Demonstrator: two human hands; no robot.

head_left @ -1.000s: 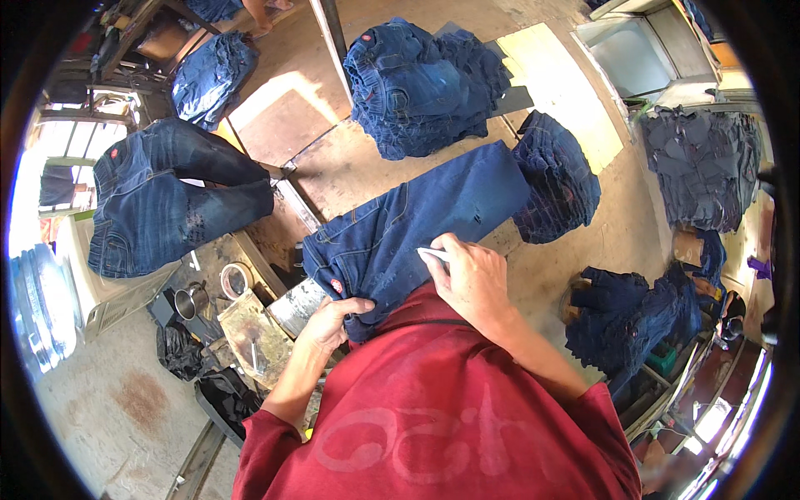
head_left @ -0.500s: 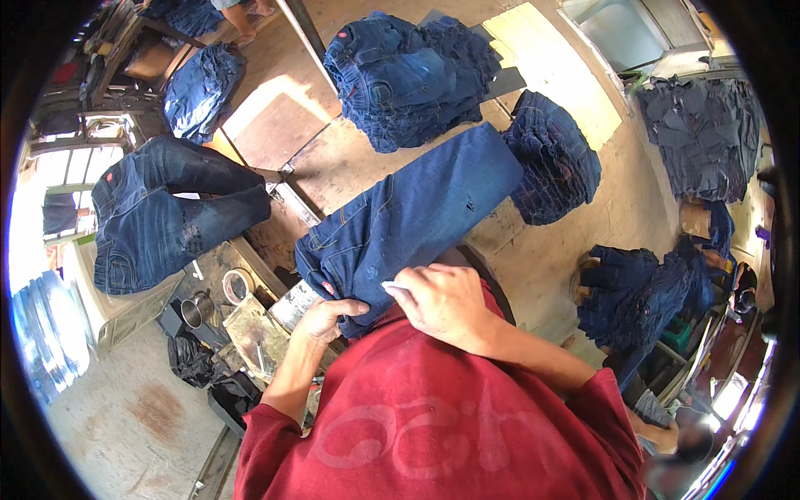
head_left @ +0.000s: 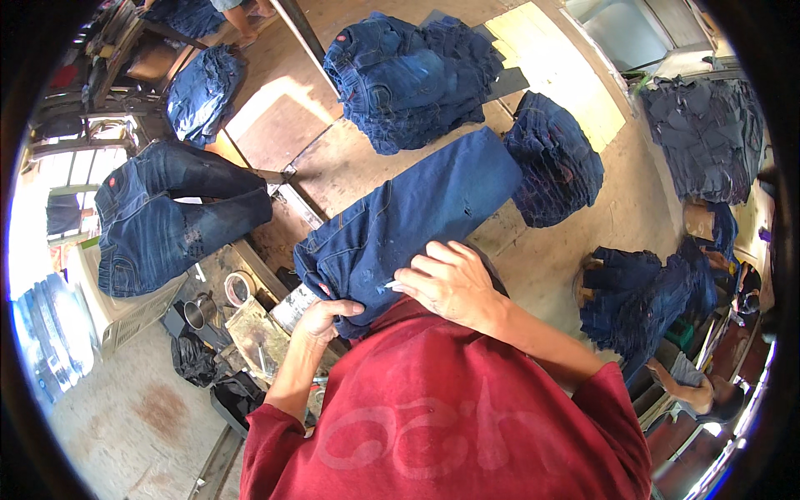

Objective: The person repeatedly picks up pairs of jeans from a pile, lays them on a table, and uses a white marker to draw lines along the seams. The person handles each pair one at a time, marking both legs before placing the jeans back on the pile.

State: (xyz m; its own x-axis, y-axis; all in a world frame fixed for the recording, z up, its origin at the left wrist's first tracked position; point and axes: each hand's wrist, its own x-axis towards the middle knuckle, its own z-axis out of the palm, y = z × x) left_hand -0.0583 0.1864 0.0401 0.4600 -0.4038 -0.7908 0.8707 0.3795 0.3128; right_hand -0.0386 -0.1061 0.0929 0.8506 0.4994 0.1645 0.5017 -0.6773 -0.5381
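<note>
Now your right hand (head_left: 454,283) pinches a small white marker (head_left: 390,286) against the dark blue jeans (head_left: 408,221) spread flat on the table (head_left: 350,162), while your left hand (head_left: 321,317) grips their near edge.

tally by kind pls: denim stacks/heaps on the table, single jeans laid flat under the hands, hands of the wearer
Stacks of folded jeans on the table: 2, a big heap and a smaller stack
Flat jeans: 1
Hands: 2, left hand and right hand
Total: 5
</note>
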